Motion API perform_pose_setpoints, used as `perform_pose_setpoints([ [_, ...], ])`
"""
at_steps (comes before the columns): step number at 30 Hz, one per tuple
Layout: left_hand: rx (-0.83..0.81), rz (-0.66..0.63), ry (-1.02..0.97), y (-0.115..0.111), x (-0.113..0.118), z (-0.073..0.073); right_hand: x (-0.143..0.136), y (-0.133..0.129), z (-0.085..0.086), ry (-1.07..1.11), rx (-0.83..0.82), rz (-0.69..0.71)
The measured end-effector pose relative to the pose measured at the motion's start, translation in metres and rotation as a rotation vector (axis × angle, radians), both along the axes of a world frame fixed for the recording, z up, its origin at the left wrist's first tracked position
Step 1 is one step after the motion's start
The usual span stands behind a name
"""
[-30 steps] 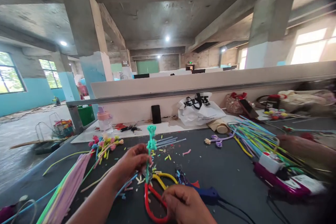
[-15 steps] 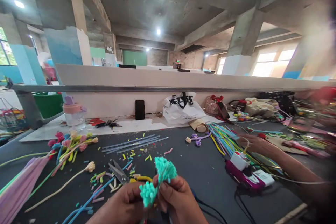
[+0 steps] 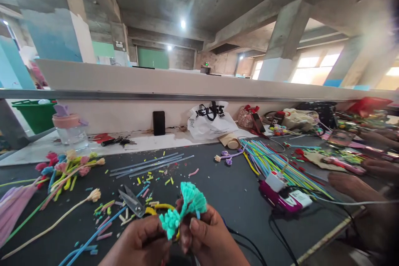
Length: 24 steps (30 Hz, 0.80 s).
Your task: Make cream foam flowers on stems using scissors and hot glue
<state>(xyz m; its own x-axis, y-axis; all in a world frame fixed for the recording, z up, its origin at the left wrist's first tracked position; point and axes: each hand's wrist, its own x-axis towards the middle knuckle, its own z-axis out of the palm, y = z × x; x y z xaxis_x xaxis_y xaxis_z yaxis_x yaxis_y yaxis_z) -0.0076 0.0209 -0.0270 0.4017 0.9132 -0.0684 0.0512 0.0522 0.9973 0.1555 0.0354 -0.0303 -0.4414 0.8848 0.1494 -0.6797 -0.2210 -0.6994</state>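
Note:
A turquoise chenille-stem flower piece (image 3: 193, 200), made of two fuzzy clusters joined by a stem, is held up between both hands close to me. My left hand (image 3: 141, 237) is closed at the smaller, lower cluster (image 3: 170, 222). With thumb and fingers, my right hand (image 3: 213, 235) pinches the piece under the wider, fan-shaped cluster. Just beyond my left hand, scissors (image 3: 133, 201) with yellow handles lie spread on the dark table (image 3: 230, 191). Around them are scattered short cut bits of chenille stem (image 3: 106, 226) in yellow, pink and green.
Chenille flowers (image 3: 67, 166) and a cream stem (image 3: 56, 226) lie at left. Clear sticks (image 3: 152, 164) and a purple sprig (image 3: 229, 157) sit farther back. Colourful stems (image 3: 271, 158) and a purple power strip (image 3: 277, 195) are at right, near another person's hand (image 3: 346, 185).
The view has shifted, so the table things appear farther left and slightly higher. The two turquoise clusters stay in my hands. The other person's hand has moved right, off the bundle of stems.

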Motion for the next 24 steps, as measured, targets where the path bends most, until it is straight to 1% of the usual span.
perform_pose_setpoints([
  [3, 0.164, 0.111, 0.117, -0.001, -0.005, 0.009, 0.004, -0.003, 0.007, 0.008, 0.001, 0.007],
  [7, 0.358, 0.167, 0.275, 0.001, -0.015, 0.017, 0.005, -0.006, 0.017, -0.030, -0.012, -0.029],
  [10, 0.489, 0.204, 0.392, 0.005, -0.022, 0.017, 0.002, -0.007, 0.019, -0.054, -0.015, -0.054],
  [13, 0.584, 0.232, 0.448, 0.010, -0.029, 0.015, -0.003, -0.006, 0.013, -0.081, 0.008, -0.070],
  [15, 0.602, 0.248, 0.429, 0.013, -0.034, 0.014, -0.007, -0.004, 0.008, -0.097, 0.037, -0.073],
  [17, 0.574, 0.257, 0.367, 0.017, -0.039, 0.014, -0.009, -0.001, 0.004, -0.104, 0.051, -0.091],
  [22, 0.380, 0.308, 0.056, 0.027, -0.049, 0.011, -0.006, 0.008, 0.002, -0.167, 0.005, -0.190],
  [24, 0.361, 0.305, 0.027, 0.030, -0.049, 0.010, -0.004, 0.011, 0.003, -0.199, -0.004, -0.195],
])
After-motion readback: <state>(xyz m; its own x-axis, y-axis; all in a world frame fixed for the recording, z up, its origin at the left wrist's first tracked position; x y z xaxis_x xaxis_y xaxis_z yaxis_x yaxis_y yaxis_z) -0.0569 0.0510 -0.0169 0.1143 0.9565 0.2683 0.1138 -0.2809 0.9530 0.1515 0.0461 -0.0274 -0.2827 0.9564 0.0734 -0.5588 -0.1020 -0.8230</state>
